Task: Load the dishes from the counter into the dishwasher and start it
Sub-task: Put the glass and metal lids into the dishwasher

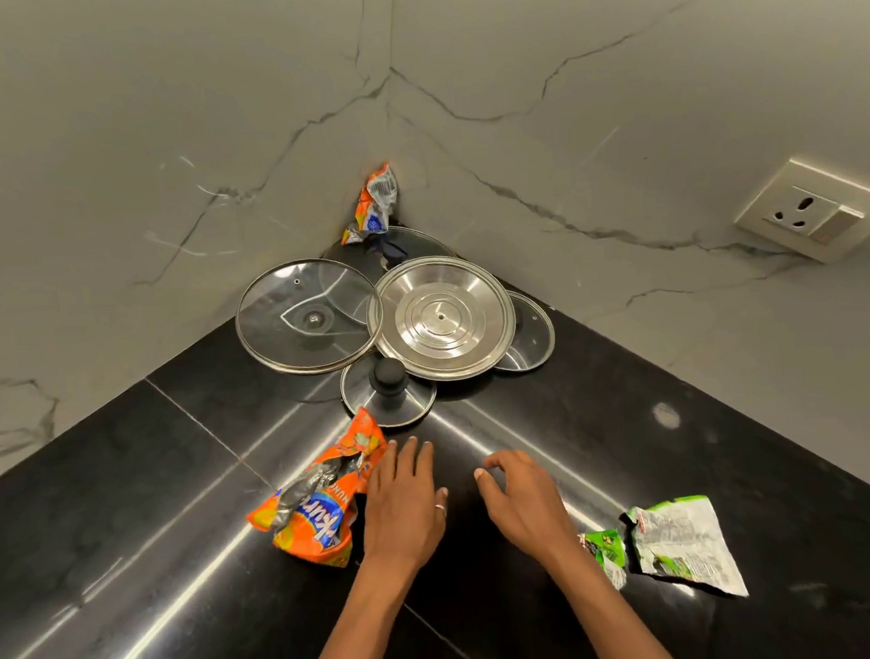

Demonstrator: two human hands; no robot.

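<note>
Lids sit piled in the back corner of the counter (126, 505) — a glass lid (308, 317), a steel lid (442, 318) overlapping it, and a small knob lid (388, 389) in front. Both hands are near the pile, holding nothing: left hand (404, 506) flat, fingers straight, just beside the orange wrapper (316, 502) — right hand (520, 503) loosely curled. Green wrappers (685, 543) lie off right.

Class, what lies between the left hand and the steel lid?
In the head view, a small knobbed lid sits between the left hand and the steel lid, on the black counter.
</note>
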